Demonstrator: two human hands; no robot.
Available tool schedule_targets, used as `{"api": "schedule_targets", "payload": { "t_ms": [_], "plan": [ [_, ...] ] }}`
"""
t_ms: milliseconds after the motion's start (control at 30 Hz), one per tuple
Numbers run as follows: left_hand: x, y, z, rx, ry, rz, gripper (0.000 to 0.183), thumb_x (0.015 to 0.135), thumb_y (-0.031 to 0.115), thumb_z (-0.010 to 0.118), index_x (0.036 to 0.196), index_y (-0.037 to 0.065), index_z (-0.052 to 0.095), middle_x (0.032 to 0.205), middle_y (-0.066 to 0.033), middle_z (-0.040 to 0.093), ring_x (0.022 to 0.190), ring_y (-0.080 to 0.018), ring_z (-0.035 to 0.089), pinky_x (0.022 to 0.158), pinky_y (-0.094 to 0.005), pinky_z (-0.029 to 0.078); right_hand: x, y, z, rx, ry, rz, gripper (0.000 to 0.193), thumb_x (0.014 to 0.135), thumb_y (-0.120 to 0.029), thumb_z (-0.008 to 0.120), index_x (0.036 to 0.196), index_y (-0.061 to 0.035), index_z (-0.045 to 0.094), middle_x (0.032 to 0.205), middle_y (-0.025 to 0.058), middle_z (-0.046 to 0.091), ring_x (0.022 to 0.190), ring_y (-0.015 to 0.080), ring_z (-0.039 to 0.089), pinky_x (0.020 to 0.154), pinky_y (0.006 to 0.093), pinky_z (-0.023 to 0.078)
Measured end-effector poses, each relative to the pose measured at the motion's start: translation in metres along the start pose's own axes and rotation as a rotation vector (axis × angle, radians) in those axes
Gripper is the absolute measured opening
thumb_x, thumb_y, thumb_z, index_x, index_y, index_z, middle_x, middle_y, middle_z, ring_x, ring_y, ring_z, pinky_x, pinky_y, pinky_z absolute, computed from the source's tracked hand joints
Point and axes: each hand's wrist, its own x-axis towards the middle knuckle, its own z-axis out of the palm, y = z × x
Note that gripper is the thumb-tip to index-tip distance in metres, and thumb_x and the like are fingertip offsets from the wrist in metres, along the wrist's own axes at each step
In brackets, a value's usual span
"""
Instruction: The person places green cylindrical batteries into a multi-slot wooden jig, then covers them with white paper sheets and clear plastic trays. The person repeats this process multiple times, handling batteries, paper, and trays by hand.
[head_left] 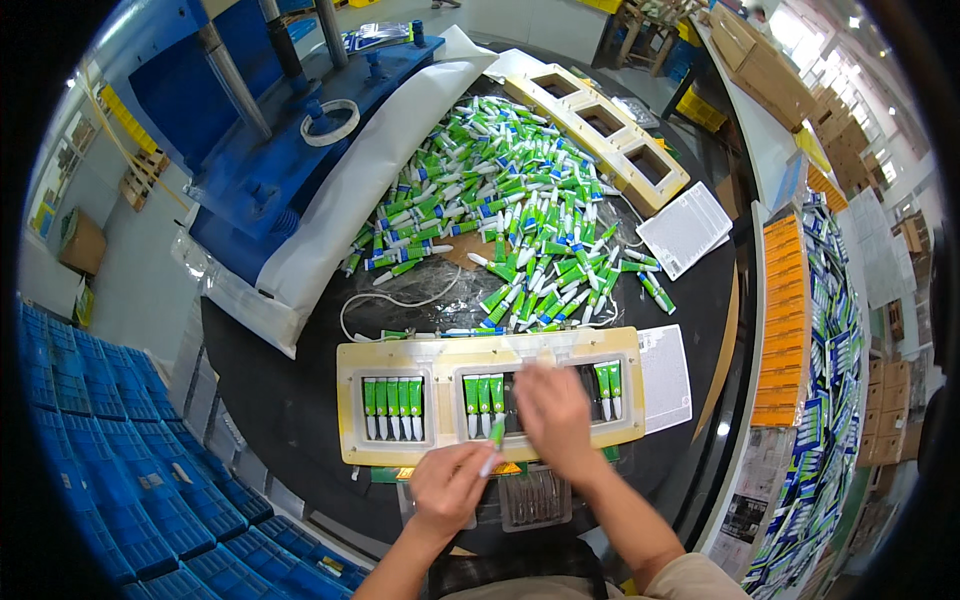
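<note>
My left hand pinches a small green tube with a white cap at the near edge of a cream three-window frame. Over the frame's middle and right windows, my right hand is smeared by motion, so its fingers and anything in them cannot be made out. Several upright green tubes, caps toward me, fill the left window. Three stand in the middle window and two show at the right one. Clear plastic blister trays stick out below the frame.
Beyond the frame lies a heap of loose tubes. A second cream frame and white printed cards rest at right. A blue press with white wrapping borders the left. Blue crates and orange boxes flank the table.
</note>
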Motion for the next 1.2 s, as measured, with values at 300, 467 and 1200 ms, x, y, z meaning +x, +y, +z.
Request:
{"api": "schedule_targets", "payload": {
  "t_ms": [300, 467, 1200],
  "plan": [
    [0.007, -0.01, 0.056, 0.222, -0.125, 0.205, 0.026, 0.081, 0.013, 0.077, 0.106, 0.007, 0.074, 0.096, -0.0028, 0.072, 0.087, -0.0187, 0.068, 0.086, -0.0374, 0.051, 0.123, 0.099, 0.06, -0.399, -0.637, -0.383, 0.011, 0.075, -0.014, 0.075, 0.082, -0.0054, 0.074, 0.094, 0.0097, 0.066, 0.098, 0.0291, 0.064, 0.077, 0.041, 0.051],
    [0.006, -0.016, 0.058, 0.315, -0.191, 0.171, 0.028, 0.082, 0.02, 0.077, 0.107, 0.006, 0.073, 0.105, -0.0058, 0.071, 0.096, -0.02, 0.068, 0.094, -0.0415, 0.05, 0.094, 0.063, -0.009, -0.021, -0.297, 0.077, 0.021, 0.085, -0.016, 0.077, 0.101, -0.0036, 0.072, 0.086, 0.011, 0.065, 0.075, 0.0299, 0.066, 0.067, 0.0383, 0.053],
    [-0.006, -0.024, 0.042, 0.252, -0.414, 0.087, 0.038, 0.092, 0.022, 0.07, 0.124, 0.001, 0.068, 0.134, -0.0112, 0.065, 0.129, -0.0256, 0.058, 0.113, -0.0519, 0.039, -0.034, 0.0, -0.019, -0.184, -0.414, -0.147, 0.042, 0.078, -0.006, 0.064, 0.117, 0.0088, 0.066, 0.12, 0.0189, 0.065, 0.112, 0.0325, 0.064, 0.094, 0.0409, 0.054]
  ]
}}
